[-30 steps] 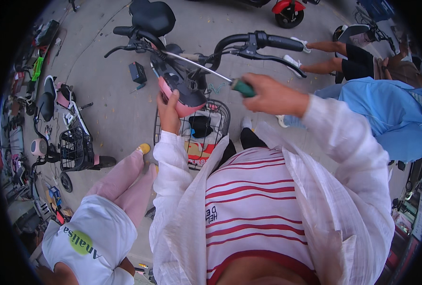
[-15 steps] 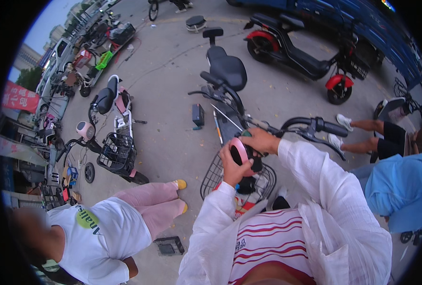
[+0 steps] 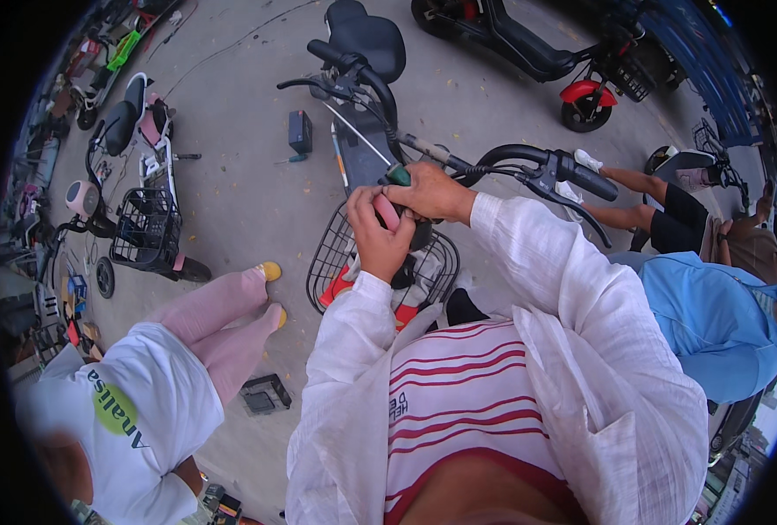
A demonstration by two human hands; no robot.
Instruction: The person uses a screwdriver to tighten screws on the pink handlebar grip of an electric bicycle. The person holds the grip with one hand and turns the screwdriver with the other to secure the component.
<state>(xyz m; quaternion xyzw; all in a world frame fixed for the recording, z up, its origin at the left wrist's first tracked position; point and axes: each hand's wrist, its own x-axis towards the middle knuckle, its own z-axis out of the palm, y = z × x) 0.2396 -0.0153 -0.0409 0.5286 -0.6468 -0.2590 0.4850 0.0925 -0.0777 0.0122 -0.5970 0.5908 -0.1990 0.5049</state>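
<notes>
Closed around a pink headlight housing (image 3: 386, 213), my left hand (image 3: 376, 238) covers most of it above the scooter's wire basket (image 3: 320, 276). My right hand (image 3: 439, 192) grips a screwdriver (image 3: 397, 174) by its green handle; its thin shaft points up and left over the dark footboard. The two hands meet, and the right fingertips also touch the housing. What lies between the fingers is hidden. Beside them run the black handlebars (image 3: 432, 150) with grips and brake levers. Red and white things lie in the basket.
A black battery (image 3: 300, 131) and a small screwdriver (image 3: 291, 159) lie on the pavement to the left. Further left stands a pink-and-white scooter (image 3: 152, 210). People stand at both sides, in a white shirt (image 3: 156, 394) and a blue top (image 3: 703, 315). A red-and-black scooter (image 3: 528, 57) is ahead.
The view has shifted, so the surroundings sit further left and higher. The pink housing has turned in my left hand, its dark opening now out of sight. The screwdriver's green handle shows more clearly.
</notes>
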